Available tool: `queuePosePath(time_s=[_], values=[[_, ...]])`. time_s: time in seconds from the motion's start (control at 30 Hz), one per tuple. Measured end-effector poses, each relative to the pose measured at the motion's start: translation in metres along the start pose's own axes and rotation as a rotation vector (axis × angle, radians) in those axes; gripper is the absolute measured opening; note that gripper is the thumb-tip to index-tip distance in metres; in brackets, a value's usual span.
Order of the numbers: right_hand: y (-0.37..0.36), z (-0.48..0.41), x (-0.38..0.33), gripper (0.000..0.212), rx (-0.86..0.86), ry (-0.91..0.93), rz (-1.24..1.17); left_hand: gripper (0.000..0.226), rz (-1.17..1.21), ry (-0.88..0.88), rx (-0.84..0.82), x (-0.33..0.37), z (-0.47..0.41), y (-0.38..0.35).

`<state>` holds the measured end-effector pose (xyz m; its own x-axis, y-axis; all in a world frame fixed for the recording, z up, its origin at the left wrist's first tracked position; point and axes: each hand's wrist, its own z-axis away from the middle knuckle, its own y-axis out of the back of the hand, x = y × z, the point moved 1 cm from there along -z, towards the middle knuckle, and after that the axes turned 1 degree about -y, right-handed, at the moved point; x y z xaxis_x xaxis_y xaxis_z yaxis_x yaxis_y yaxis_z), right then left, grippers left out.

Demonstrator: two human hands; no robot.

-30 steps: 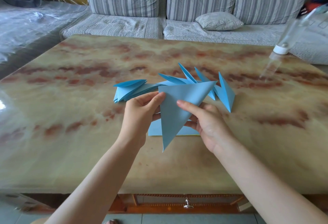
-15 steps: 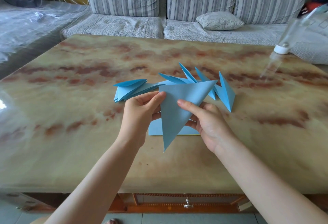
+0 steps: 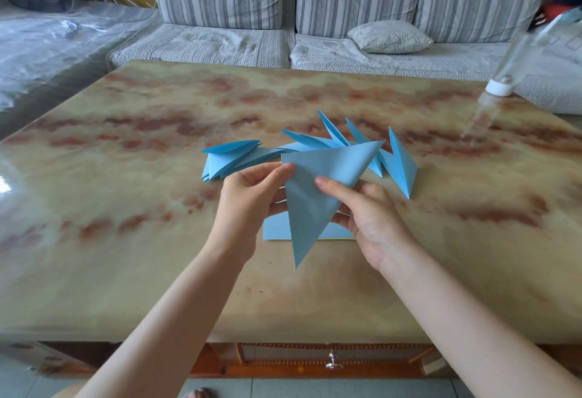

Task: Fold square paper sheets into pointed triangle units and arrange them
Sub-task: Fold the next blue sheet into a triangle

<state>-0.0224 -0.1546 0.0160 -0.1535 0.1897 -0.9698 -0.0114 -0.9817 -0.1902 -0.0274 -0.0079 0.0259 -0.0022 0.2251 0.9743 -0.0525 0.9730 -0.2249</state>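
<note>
I hold a blue paper folded into a long pointed triangle (image 3: 311, 196) in the air above the table, its tip pointing down toward me. My left hand (image 3: 248, 196) pinches its upper left corner. My right hand (image 3: 362, 208) grips its right edge, index finger laid across the front. Beneath it a flat blue sheet (image 3: 277, 229) lies on the table, partly hidden. Behind my hands, several folded blue triangle units (image 3: 398, 164) stand in a row, and a fanned stack of folded blue units (image 3: 230, 158) lies to the left.
The marbled table top (image 3: 126, 208) is glossy. A clear bottle with a white cap (image 3: 500, 85) lies tilted at the far right edge. A striped sofa with a cushion (image 3: 389, 37) stands behind the table. A drawer knob (image 3: 333, 363) shows below the front edge.
The paper and both hands have barely shifted; the paper sits a touch lower and both grips are the same.
</note>
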Motion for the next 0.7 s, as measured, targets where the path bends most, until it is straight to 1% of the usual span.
queuePosePath(time_s=[0.1,0.23,0.37,0.53,0.7], values=[[-0.0005,0.0001,0.0,0.015,0.006,0.005,0.024,0.008,-0.048,-0.007,-0.005,0.0009,-0.0013,0.0008],[-0.0006,0.0014,-0.0014,0.017,-0.015,0.027,0.062,0.007,-0.097,-0.042,0.03,-0.0016,-0.0025,0.0023],[-0.0011,0.0015,-0.003,0.016,-0.036,0.013,0.065,0.005,-0.088,-0.063,0.077,-0.004,-0.0026,0.0021],[0.0,0.0027,-0.006,0.028,-0.069,-0.019,-0.012,0.011,-0.019,-0.071,0.116,-0.0028,-0.0017,0.0024],[0.0029,0.0003,-0.0047,0.023,-0.033,-0.012,-0.019,0.009,0.029,-0.039,0.135,-0.0019,-0.0021,0.0038]])
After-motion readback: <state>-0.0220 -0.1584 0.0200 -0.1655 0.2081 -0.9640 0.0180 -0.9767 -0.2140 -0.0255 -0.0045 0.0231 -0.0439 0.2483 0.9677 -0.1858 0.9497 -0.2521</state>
